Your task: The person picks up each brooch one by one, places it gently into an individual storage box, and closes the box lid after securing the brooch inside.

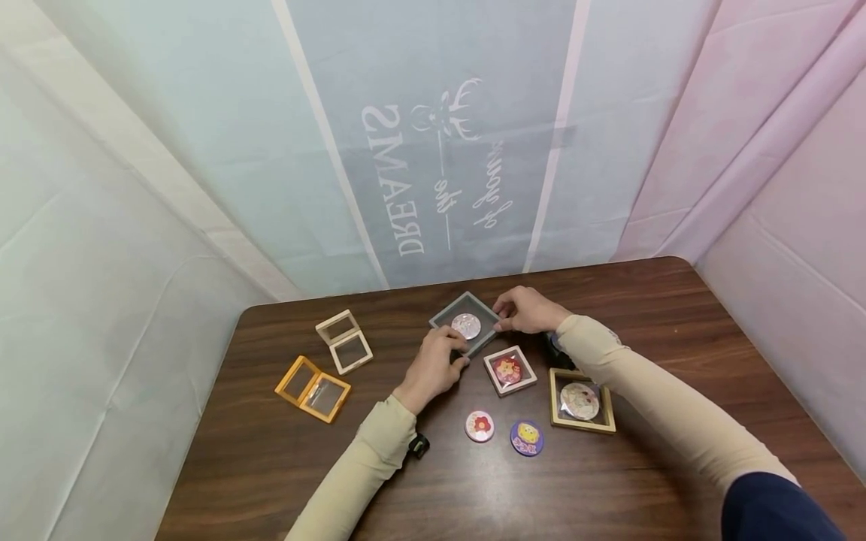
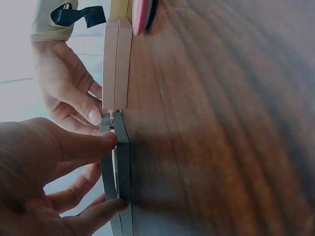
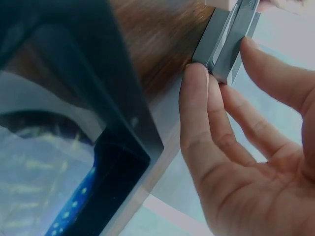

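Navy sleeve (image 1: 778, 507) nearest; left hand (image 1: 433, 366), right hand (image 1: 531, 309) hold grey frame (image 1: 483, 340)

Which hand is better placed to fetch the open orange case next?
Probably the left hand: it is nearer the orange case, while the right hand sits farther off, across the grey frame. Both hands touch that frame, so the left would need to release it first.

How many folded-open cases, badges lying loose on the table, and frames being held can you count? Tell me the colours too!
Folded-open cases: 2, an orange case and a cream case
Loose badges: 2, a white badge with a red flower and a purple badge
Held frames: 1, a grey frame
Total: 5
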The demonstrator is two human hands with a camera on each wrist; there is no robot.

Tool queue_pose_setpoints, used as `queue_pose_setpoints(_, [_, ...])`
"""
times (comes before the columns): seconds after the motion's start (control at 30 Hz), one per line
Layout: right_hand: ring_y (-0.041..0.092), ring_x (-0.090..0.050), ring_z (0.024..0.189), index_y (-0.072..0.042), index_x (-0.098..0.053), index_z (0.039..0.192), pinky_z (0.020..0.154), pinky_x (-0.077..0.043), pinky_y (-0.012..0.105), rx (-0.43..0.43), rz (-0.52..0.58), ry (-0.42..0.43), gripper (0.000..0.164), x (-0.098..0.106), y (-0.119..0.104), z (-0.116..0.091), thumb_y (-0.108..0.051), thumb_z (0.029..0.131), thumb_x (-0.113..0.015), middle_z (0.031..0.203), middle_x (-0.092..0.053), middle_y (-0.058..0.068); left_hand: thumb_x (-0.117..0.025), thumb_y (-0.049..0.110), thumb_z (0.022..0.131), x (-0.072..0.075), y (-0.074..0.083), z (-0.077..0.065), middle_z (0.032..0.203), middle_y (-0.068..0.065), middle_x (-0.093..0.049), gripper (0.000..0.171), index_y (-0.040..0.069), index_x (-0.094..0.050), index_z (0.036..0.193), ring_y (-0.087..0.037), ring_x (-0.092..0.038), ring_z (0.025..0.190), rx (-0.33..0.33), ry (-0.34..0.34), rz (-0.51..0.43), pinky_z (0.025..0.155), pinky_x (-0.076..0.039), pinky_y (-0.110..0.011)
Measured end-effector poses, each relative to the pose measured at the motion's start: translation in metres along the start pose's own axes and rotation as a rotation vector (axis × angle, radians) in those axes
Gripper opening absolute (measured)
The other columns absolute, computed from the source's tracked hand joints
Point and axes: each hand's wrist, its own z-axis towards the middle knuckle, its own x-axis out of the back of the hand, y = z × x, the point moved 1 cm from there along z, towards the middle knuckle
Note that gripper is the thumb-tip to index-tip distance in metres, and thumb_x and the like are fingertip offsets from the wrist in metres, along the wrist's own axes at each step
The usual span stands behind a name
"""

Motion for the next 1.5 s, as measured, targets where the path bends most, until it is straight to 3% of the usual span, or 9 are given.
queue_pose_setpoints(0.23, [0.016, -0.067, 0.078, 0.000, -0.078, 0.112, 0.074, -0.055, 0.031, -0.076, 0.037, 0.014, 0.032, -0.001, 0.000, 0.001, -0.016, 0.087, -0.090, 0.093, -0.076, 0.008, -0.085, 0.006, 0.089, 0.001, -0.001, 0.004, 0.109, -0.007, -0.076, 0.011, 0.005, -0.084, 0.100, -0.029, -0.069, 0.112, -0.033, -0.003, 0.021, 0.104, -0.054, -0.043])
queue_pose_setpoints(0.47, [0.016, -0.067, 0.077, -0.001, -0.078, 0.114, 0.073, -0.056, 0.031, -0.105, 0.047, 0.010, 0.034, -0.003, 0.002, 0.001, -0.017, 0.087, -0.091, 0.094, -0.076, 0.008, -0.085, 0.006, 0.090, 0.000, -0.002, 0.004, 0.109, -0.008, -0.076, 0.011, 0.005, -0.084, 0.101, -0.030, -0.069, 0.113, -0.029, -0.024, 0.018, 0.104, -0.054, -0.043])
queue_pose_setpoints(0.7, [0.017, -0.067, 0.080, -0.001, -0.078, 0.113, 0.076, -0.055, 0.033, -0.099, 0.036, 0.012, 0.034, -0.002, 0.000, -0.003, -0.017, 0.087, -0.091, 0.093, -0.076, 0.007, -0.082, 0.005, 0.093, 0.001, -0.001, 0.003, 0.121, -0.010, -0.073, 0.016, 0.004, -0.081, 0.109, -0.029, -0.067, 0.119, -0.008, -0.087, -0.019, 0.106, -0.054, -0.042])
queue_pose_setpoints(0.8, [0.017, -0.067, 0.082, -0.001, -0.078, 0.113, 0.079, -0.055, 0.035, -0.098, 0.024, 0.022, 0.033, -0.002, -0.002, -0.006, -0.018, 0.087, -0.091, 0.093, -0.075, 0.007, -0.081, 0.006, 0.094, 0.007, 0.000, 0.001, 0.128, -0.010, -0.071, 0.020, 0.004, -0.080, 0.114, -0.030, -0.065, 0.124, -0.008, -0.084, -0.045, 0.109, -0.053, -0.042])
queue_pose_setpoints(0.97, [0.018, -0.070, 0.086, -0.001, -0.077, 0.113, 0.084, -0.058, 0.041, -0.040, -0.013, 0.065, 0.029, 0.000, -0.008, -0.016, -0.016, 0.090, -0.088, 0.095, -0.075, 0.007, -0.080, 0.008, 0.096, 0.025, 0.000, -0.008, 0.134, -0.008, -0.068, 0.026, 0.006, -0.077, 0.121, -0.032, -0.060, 0.130, 0.007, -0.032, -0.061, 0.113, -0.049, -0.045])
queue_pose_setpoints(1.13, [0.021, -0.072, 0.090, 0.001, -0.075, 0.115, 0.084, -0.060, 0.043, 0.033, -0.029, 0.118, 0.027, 0.001, -0.017, -0.031, -0.014, 0.094, -0.083, 0.097, -0.076, 0.008, -0.078, 0.012, 0.098, 0.042, -0.010, -0.021, 0.135, -0.005, -0.067, 0.028, 0.008, -0.075, 0.126, -0.031, -0.060, 0.132, 0.047, 0.033, -0.060, 0.112, -0.050, -0.047])
queue_pose_setpoints(1.3, [0.018, -0.072, 0.085, 0.002, -0.075, 0.115, 0.075, -0.059, 0.037, 0.087, -0.021, 0.132, 0.024, 0.000, -0.026, -0.051, -0.010, 0.095, -0.081, 0.094, -0.076, 0.006, -0.079, 0.011, 0.098, 0.058, -0.021, -0.039, 0.135, -0.006, -0.068, 0.030, 0.007, -0.075, 0.127, -0.034, -0.061, 0.130, 0.092, 0.122, -0.073, 0.111, -0.050, -0.052])
queue_pose_setpoints(1.5, [0.012, -0.068, 0.082, 0.001, -0.076, 0.114, 0.069, -0.055, 0.029, 0.151, -0.011, 0.104, 0.020, -0.008, -0.031, -0.078, -0.006, 0.096, -0.080, 0.093, -0.075, 0.002, -0.081, 0.010, 0.096, 0.075, -0.025, -0.070, 0.138, -0.008, -0.066, 0.036, 0.010, -0.073, 0.131, -0.036, -0.059, 0.130, 0.144, 0.211, -0.062, 0.109, -0.051, -0.056])
